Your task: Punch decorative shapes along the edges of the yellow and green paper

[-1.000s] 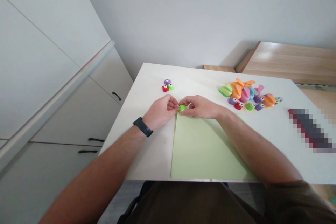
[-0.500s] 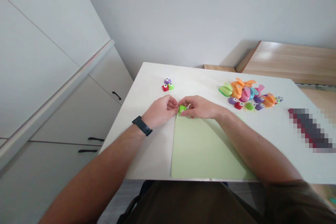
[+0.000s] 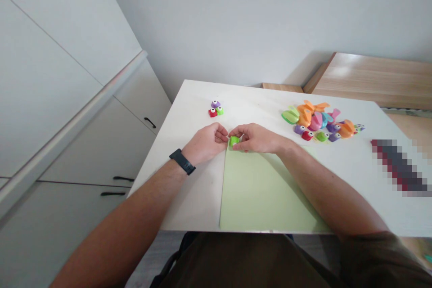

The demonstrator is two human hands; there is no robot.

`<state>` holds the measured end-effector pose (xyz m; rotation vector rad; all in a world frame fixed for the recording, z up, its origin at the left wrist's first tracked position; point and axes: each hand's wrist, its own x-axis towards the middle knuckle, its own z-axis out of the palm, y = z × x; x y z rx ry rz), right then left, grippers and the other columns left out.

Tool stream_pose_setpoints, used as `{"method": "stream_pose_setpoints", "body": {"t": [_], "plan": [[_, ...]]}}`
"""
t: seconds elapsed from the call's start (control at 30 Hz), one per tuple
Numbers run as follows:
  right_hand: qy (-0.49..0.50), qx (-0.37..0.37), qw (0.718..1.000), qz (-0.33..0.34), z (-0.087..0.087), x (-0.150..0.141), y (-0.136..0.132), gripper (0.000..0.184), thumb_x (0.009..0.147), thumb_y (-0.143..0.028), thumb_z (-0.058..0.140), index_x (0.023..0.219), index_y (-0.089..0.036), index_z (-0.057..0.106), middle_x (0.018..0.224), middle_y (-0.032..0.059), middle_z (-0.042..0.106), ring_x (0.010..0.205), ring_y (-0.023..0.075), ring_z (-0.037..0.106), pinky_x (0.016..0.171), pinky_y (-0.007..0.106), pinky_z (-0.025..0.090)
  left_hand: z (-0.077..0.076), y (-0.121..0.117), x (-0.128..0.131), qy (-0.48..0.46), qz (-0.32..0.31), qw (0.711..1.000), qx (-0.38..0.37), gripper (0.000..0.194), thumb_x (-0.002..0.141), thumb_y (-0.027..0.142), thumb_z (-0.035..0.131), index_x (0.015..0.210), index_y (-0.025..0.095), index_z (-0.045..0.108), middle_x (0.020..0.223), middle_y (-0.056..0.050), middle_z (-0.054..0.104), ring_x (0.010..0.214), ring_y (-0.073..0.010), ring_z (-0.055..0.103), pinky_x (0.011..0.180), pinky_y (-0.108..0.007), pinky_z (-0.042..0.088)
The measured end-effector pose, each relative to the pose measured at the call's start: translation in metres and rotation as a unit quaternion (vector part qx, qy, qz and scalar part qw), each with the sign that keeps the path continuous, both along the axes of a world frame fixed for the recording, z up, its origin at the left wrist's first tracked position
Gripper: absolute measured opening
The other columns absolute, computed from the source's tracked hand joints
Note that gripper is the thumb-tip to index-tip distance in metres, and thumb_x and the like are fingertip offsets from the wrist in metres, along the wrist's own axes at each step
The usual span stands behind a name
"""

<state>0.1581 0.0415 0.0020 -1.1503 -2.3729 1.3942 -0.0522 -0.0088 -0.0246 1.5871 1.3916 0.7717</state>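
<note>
A small bright green craft punch (image 3: 233,141) sits at the far left corner of a pale green paper sheet (image 3: 263,193). My right hand (image 3: 253,137) grips this punch, its thumb on the near side and fingertips on the far side. Just left of it, my left hand (image 3: 212,140) has its fingers curled in towards the thumb beside the paper's corner. Whatever lies between those left fingers is hidden. The corner itself is covered by the punch and fingers.
Three small punches, purple, red (image 3: 212,112) and green, stand at the back left of the white table (image 3: 192,198). Several larger and smaller punches (image 3: 315,121) cluster at the back right. A blurred-out dark object (image 3: 400,166) lies at the right.
Both hands stay nearly in place at the paper's corner. The green punch has shifted very slightly left and turned a little in my right hand.
</note>
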Motion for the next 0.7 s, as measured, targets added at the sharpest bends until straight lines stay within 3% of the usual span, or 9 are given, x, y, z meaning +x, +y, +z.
{"method": "stream_pose_setpoints", "body": {"t": [0.23, 0.7], "plan": [[-0.001, 0.033, 0.999, 0.010, 0.0044, -0.0004, -0.0019, 0.040, 0.077, -0.035, 0.075, 0.113, -0.020, 0.070, 0.098, 0.0018, 0.070, 0.075, 0.0117, 0.061, 0.070, 0.024, 0.044, -0.0036, 0.0002, -0.0008, -0.002, 0.001, 1.000, 0.003, 0.025, 0.072, 0.019, 0.070, 0.094, 0.019, 0.058, 0.090, -0.004, 0.073, 0.080, -0.0169, 0.070, 0.074, -0.031, 0.058], [-0.043, 0.074, 0.996, -0.003, 0.0036, -0.0097, -0.0054, 0.034, 0.075, -0.033, 0.076, 0.106, -0.020, 0.072, 0.091, 0.0012, 0.070, 0.076, 0.0132, 0.059, 0.069, 0.025, 0.041, 0.0043, -0.0005, 0.0005, -0.019, 0.009, 1.000, -0.016, 0.025, 0.070, 0.019, 0.073, 0.091, 0.019, 0.058, 0.089, -0.004, 0.073, 0.079, -0.0175, 0.070, 0.075, -0.033, 0.058]]}}
